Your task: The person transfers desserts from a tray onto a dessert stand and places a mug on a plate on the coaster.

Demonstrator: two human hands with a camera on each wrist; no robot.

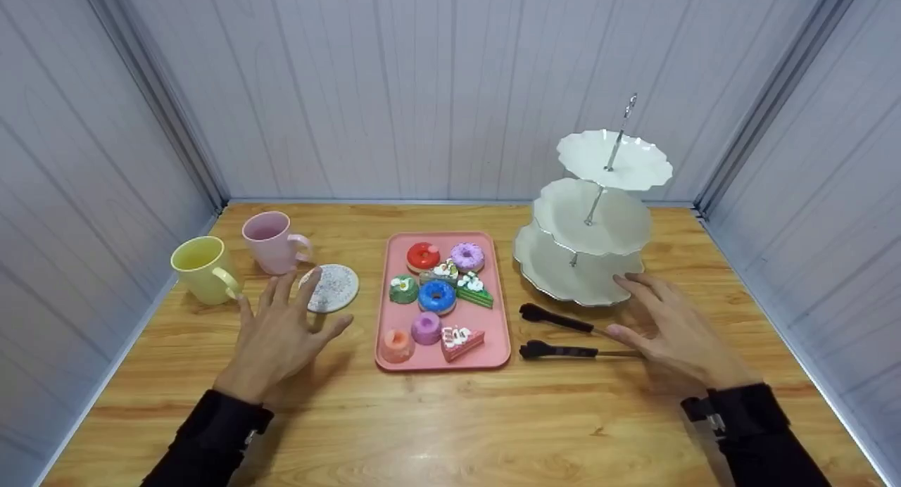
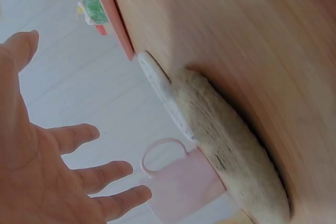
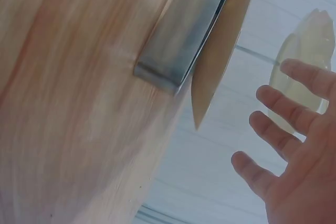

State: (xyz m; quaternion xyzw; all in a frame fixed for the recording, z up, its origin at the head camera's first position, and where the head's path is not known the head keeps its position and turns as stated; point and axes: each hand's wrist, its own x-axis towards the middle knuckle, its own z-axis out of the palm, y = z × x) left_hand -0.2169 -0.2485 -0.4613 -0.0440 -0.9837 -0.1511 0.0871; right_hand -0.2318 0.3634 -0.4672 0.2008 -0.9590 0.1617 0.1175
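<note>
My left hand (image 1: 276,343) hovers over the table with spread fingers, near a white speckled coaster (image 1: 334,288) and a yellow mug (image 1: 203,270). Below it in the left wrist view lies a long, rough beige thing (image 2: 231,145), hidden by the hand in the head view. A pink mug (image 1: 271,242) stands behind. My right hand (image 1: 679,332), fingers apart and holding nothing, is above the metal end of black-tipped tongs (image 1: 559,350), beside a three-tier white stand (image 1: 577,279). The tongs' metal end (image 3: 173,51) shows close up in the right wrist view.
Between the hands lies a pink tray (image 1: 493,357) bearing several toy sweets, among them a blue doughnut (image 1: 424,304), a red doughnut (image 1: 415,256) and a pink cake slice (image 1: 461,346). Panel walls (image 1: 450,93) enclose the wooden table (image 1: 457,431) at the back and both sides.
</note>
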